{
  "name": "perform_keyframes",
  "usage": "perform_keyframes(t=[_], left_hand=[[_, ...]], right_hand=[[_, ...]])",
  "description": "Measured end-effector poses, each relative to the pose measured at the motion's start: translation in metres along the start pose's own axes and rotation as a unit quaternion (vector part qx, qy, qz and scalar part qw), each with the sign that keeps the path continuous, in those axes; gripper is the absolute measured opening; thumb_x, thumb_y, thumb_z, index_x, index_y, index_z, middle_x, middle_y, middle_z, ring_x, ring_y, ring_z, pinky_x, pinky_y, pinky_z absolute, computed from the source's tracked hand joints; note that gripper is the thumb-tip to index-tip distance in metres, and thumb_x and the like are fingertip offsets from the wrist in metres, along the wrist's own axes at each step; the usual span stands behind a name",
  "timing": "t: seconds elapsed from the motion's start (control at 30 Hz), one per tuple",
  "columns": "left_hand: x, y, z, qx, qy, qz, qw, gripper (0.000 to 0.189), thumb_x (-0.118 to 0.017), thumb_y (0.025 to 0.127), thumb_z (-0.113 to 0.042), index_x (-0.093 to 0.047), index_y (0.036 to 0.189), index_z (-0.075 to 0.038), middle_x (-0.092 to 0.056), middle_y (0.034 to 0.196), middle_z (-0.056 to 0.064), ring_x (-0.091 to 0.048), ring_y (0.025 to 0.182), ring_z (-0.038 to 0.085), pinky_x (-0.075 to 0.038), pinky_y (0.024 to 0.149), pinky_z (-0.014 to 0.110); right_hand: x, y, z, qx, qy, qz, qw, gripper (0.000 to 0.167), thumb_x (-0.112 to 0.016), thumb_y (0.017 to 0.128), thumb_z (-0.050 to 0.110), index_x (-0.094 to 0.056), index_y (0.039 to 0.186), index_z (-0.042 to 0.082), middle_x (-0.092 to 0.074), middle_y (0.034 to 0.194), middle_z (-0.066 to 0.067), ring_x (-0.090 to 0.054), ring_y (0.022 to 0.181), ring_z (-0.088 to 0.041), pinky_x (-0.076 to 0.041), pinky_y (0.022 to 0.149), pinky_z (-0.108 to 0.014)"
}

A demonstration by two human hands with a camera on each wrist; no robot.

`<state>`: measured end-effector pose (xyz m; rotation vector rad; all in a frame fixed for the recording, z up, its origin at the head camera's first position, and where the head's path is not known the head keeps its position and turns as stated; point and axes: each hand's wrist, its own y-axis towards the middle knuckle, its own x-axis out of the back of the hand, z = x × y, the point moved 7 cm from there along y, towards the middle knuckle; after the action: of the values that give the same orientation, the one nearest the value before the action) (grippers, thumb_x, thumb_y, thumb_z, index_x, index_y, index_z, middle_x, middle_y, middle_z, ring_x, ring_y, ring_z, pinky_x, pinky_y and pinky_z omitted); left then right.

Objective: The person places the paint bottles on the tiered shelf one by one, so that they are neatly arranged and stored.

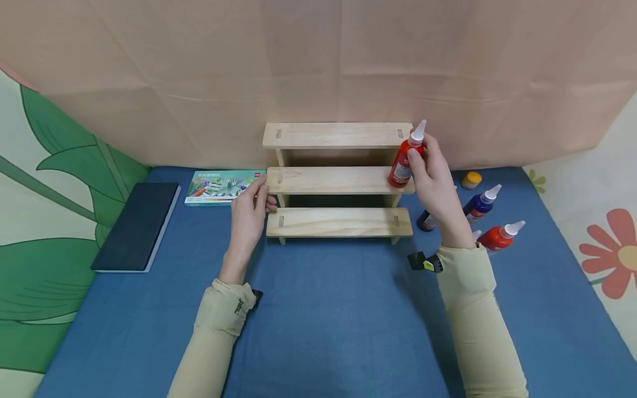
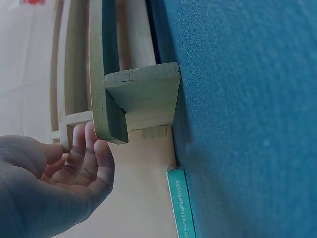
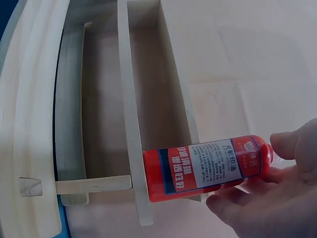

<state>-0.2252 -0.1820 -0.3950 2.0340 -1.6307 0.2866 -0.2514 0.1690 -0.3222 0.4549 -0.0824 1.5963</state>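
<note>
A three-tier wooden step shelf (image 1: 338,181) stands at the back of the blue-covered table. My left hand (image 1: 247,214) grips the left end of its middle tier, thumb and fingertips at the board's end in the left wrist view. In my right hand (image 1: 439,190) is a red ink bottle (image 1: 400,166) with a white pointed nozzle, held near its top. The bottle leans slightly, its base at the right end of the middle tier. Seen from the right wrist, its printed label (image 3: 215,166) faces the camera and the base meets the board.
Right of the shelf are a yellow-capped bottle (image 1: 471,180), a dark blue bottle (image 1: 480,205), another red bottle (image 1: 496,237) and a dark bottle (image 1: 426,221) partly behind my hand. Leftward lie a flat green illustrated box (image 1: 219,187) and a dark notebook (image 1: 134,226). A beige cloth (image 1: 318,66) hangs behind.
</note>
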Motion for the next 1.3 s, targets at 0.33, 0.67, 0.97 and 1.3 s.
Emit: perform_keyframes(t=[0.33,0.67,0.97,1.3], left_hand=[[0.0,0.001,0.0,0.003,-0.001,0.003,1.0,0.04,-0.05,0.116,-0.012,-0.057,0.152,0.002,-0.073,0.092,0.022,-0.074,0.081,0.034,-0.062,0.078,0.044],[-0.001,0.003,-0.001,-0.004,-0.008,0.006,0.9999,0.041,-0.049,0.116,-0.013,-0.055,0.153,0.003,-0.073,0.093,0.024,-0.074,0.081,0.035,-0.062,0.076,0.046],[0.0,0.003,-0.003,-0.005,-0.006,0.004,1.0,0.04,-0.049,0.116,-0.012,-0.055,0.153,0.003,-0.073,0.093,0.024,-0.074,0.081,0.035,-0.062,0.076,0.042],[0.0,0.002,-0.002,-0.002,-0.009,0.005,0.9999,0.041,-0.048,0.116,-0.012,-0.055,0.154,0.002,-0.073,0.093,0.023,-0.074,0.081,0.035,-0.062,0.077,0.044]], right_hand=[[0.015,-0.015,0.015,-0.002,0.03,-0.035,0.999,0.056,-0.05,0.115,0.019,-0.031,0.168,0.015,-0.031,0.172,-0.003,-0.028,0.16,-0.023,-0.029,0.126,-0.049],[0.04,-0.048,0.036,0.034,0.004,-0.069,0.997,0.056,-0.052,0.114,0.019,-0.035,0.167,0.014,-0.036,0.17,0.0,-0.033,0.158,-0.022,-0.035,0.123,-0.043],[0.066,-0.082,0.042,0.027,0.009,-0.127,0.9914,0.052,-0.053,0.113,0.014,-0.042,0.164,0.017,-0.042,0.167,-0.002,-0.039,0.155,-0.023,-0.037,0.121,-0.038],[0.087,-0.113,0.017,-0.019,-0.035,-0.16,0.9864,0.05,-0.05,0.114,0.016,-0.044,0.164,0.019,-0.044,0.166,-0.001,-0.041,0.153,-0.022,-0.036,0.122,-0.038]])
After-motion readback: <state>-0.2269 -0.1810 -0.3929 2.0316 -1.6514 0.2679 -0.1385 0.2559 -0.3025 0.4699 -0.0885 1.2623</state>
